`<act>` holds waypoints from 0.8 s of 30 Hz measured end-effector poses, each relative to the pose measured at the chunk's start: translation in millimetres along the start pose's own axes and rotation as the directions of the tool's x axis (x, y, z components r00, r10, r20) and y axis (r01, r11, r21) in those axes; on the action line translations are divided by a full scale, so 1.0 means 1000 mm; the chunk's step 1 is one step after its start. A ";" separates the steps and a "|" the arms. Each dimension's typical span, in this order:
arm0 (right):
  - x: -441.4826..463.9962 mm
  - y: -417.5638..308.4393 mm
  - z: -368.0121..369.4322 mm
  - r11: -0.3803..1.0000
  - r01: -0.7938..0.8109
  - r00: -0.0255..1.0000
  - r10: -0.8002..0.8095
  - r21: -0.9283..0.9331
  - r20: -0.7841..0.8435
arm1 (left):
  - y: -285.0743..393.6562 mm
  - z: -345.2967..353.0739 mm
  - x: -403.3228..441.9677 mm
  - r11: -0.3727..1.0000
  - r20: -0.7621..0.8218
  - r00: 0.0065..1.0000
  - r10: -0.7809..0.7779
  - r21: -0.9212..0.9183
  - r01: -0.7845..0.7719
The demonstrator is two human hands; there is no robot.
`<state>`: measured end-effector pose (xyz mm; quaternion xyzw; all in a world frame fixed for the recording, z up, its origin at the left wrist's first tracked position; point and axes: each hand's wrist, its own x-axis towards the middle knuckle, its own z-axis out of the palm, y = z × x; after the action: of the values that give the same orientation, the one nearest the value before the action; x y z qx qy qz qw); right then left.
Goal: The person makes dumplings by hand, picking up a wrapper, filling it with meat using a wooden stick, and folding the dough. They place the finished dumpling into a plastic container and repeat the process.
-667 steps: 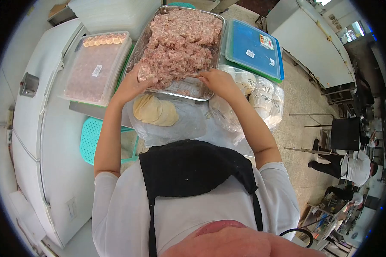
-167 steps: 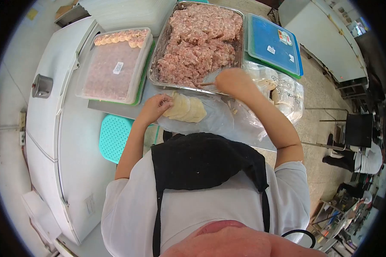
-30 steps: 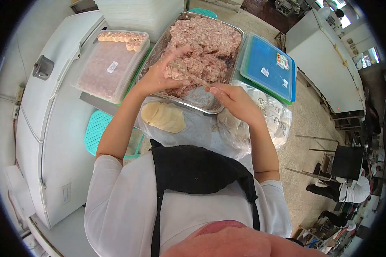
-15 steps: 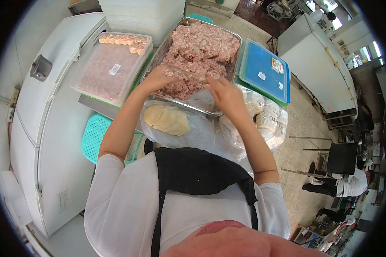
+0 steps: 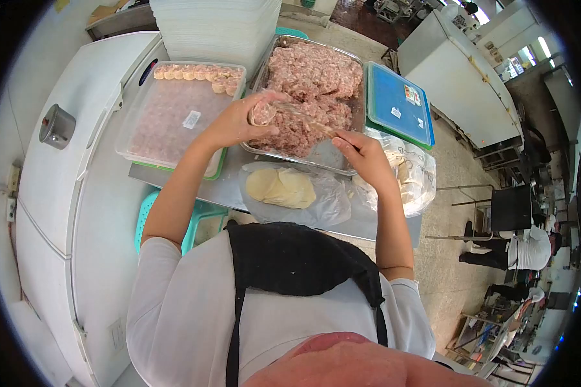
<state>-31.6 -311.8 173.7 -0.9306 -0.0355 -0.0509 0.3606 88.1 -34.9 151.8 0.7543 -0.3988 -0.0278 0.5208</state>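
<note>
In my left hand (image 5: 235,122) is a small dumpling (image 5: 262,114), a round of dough with pinkish minced filling, cupped between curled fingers and thumb. My right hand (image 5: 366,157) is closed round the handle end of a thin flat spatula (image 5: 311,124), its blade pointing left toward the dumpling. Both hands are over the near edge of a metal tray (image 5: 334,166) heaped with minced meat (image 5: 316,71). Just below the tray, pale round dough wrappers (image 5: 281,188) lie stacked on a clear plastic bag (image 5: 332,205).
Left of the tray stands a clear plastic box (image 5: 142,129) with rows of dumplings along its far edge. Blue lids (image 5: 400,106) and bagged wrappers (image 5: 412,177) are on the right. White trays (image 5: 216,32) are stacked behind. A person (image 5: 529,249) is far right.
My left hand has come up and left from the meat with the dumpling in it. My right hand has moved right and slightly down, and the spatula shows more clearly. The view has shifted slightly.
</note>
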 end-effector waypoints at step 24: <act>-0.006 -0.024 0.026 0.927 -0.257 0.953 0.197 0.272 0.228 | -0.024 -0.027 0.009 0.998 0.155 0.987 -0.039 0.049 0.031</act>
<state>-37.9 -277.0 170.4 -0.8637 0.0301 0.0897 0.4950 120.4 -17.2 147.9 0.7686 -0.4256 -0.0866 0.4698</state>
